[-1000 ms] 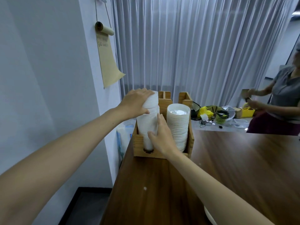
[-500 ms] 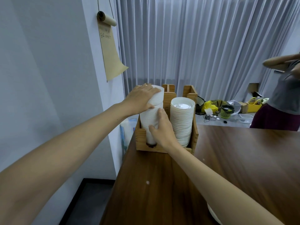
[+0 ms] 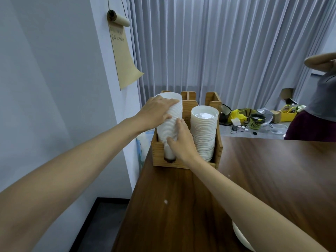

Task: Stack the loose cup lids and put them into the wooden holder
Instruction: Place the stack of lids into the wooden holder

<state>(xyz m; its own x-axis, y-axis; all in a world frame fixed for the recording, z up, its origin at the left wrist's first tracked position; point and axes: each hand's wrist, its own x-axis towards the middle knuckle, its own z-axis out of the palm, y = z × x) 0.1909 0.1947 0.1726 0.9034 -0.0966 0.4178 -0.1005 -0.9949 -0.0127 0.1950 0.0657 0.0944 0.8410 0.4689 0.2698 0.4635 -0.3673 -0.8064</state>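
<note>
At the near right edge of the wooden table (image 3: 181, 206), only a white rim (image 3: 240, 238), cut off by the frame. Farther in, clasps the tall white stack (image 3: 169, 130) low down with the right hand (image 3: 181, 142), thumb and fingers curled round it; wraps the left hand (image 3: 157, 111) round its top. Stands in the left compartment of the wooden holder (image 3: 160, 160), beside the stack of cup lids (image 3: 204, 131) on the right. Looks like the seating step; next calls for settling it straight, then letting go.
</note>
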